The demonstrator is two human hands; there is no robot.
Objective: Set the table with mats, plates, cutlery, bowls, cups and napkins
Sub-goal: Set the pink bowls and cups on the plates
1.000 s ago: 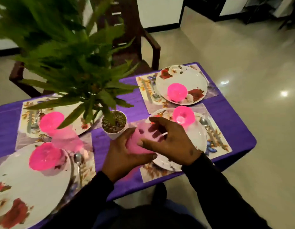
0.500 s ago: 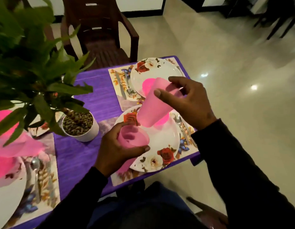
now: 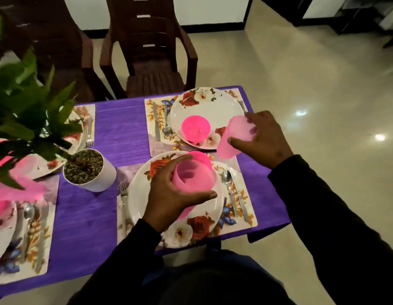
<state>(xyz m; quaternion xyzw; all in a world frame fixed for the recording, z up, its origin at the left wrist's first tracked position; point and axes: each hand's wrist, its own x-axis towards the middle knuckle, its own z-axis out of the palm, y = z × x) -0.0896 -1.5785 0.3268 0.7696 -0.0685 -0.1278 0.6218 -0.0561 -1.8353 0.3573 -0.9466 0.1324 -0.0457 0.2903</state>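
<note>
My left hand (image 3: 169, 192) grips a pink cup (image 3: 192, 178) above the near floral plate (image 3: 180, 233), its mouth tilted toward me. A bright pink bowl (image 3: 201, 157) sits behind it on that plate. My right hand (image 3: 260, 139) holds a second pink cup (image 3: 231, 137) over the right side of the table, just right of the far floral plate (image 3: 204, 108), which carries a pink bowl (image 3: 195, 127). Both plates lie on floral mats (image 3: 246, 208) with forks, knives and a spoon (image 3: 226, 179) beside them.
A purple cloth (image 3: 122, 130) covers the table. A white pot with a green plant (image 3: 87, 170) stands at its middle. At the left lie two more settings with pink bowls and a pink cup (image 3: 26, 190). Brown chairs (image 3: 151, 51) stand behind the table; its right edge is close.
The two nested cups were pulled apart. My right hand carried one cup up and then out to the right of the far plate. The camera view shifted right and down.
</note>
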